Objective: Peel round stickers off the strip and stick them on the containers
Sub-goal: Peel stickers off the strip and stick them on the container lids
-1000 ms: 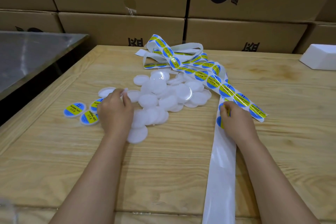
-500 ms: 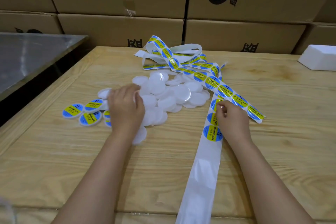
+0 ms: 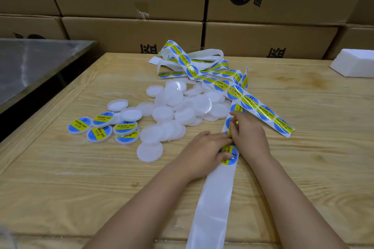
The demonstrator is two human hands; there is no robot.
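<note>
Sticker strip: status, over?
Left hand flat, pressing strip down. Right hand pinching sticker edge. Bare containers piled alongside, none in hand.

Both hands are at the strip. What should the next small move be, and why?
Likely peel the sticker with the right hand: it pinches the strip there, the left hand presses the strip flat, and unlabelled containers lie close.
</note>
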